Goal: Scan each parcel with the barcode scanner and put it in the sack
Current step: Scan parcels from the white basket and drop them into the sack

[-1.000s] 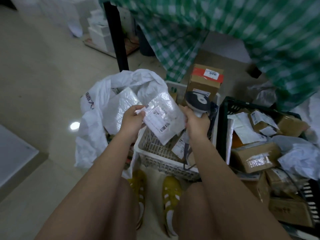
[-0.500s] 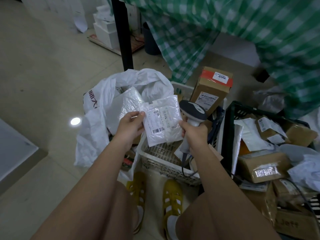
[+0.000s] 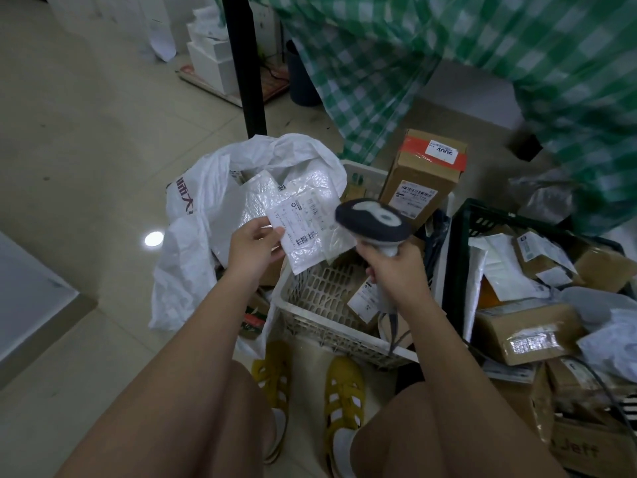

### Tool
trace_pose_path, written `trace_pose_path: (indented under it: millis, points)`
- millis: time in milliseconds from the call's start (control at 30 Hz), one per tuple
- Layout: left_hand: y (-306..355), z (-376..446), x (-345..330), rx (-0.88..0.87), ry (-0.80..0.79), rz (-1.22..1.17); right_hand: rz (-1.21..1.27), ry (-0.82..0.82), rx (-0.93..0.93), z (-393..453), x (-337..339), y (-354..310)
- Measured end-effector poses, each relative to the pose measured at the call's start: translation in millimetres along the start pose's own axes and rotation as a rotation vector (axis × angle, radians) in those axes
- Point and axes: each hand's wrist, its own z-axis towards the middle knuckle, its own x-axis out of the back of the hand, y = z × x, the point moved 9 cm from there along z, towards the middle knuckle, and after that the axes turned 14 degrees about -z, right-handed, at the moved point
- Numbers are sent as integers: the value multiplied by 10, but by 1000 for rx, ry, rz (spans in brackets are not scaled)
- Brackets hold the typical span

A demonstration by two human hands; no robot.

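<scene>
A small clear plastic parcel (image 3: 306,229) with a white label and a barcode facing up is held over the gap between the white sack (image 3: 206,215) and the white basket (image 3: 331,305). The left hand (image 3: 255,250) pinches the parcel's left edge, its fingers (image 3: 275,232) closed on the plastic with the thumb on top. Just to the right, the barcode scanner (image 3: 374,219) has its dark head next to the parcel's right edge; the right hand (image 3: 393,270) has its fingers wrapped shut around the scanner's pale handle, and a grey cable trails down from it into the basket.

The sack stands open on the floor (image 3: 86,132) to the left of the basket, with a bubble-wrap packet (image 3: 255,198) showing in its mouth. The basket holds a few labelled parcels along its right side. At the basket's far right corner a brown cardboard box (image 3: 424,177) with an orange tape band stands upright. Right of the basket, a dark crate (image 3: 462,257) is heaped with cardboard boxes and white mailers. A green checked cloth (image 3: 448,56) hangs above the far side. The person's bare knees and yellow sandals (image 3: 341,401) are at the near edge of the basket.
</scene>
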Motion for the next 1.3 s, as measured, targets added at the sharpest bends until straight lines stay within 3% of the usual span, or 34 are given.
trace_pose_path:
  millis: [200,833,933,1033,1200,1300]
  points:
    - [-11,5,19,-17,26,-18,-345,-119,164,-190,-126,-46]
    - [-61,84,95,-64,52,14,-235,-104,207,-193,-93,-37]
    - [30,170,212,-212,135,271,-217,-58,209,-137,-90,-70]
    - [315,248,197,-469,155,502,-206,-20,202,-41,-116,-89]
    - [677,540,-50,-795,34,1016,-221,-2,198,109,-227,-90]
    - [555,775,-209,-824,-68,1382,-212,-12,190,183,-269,-88]
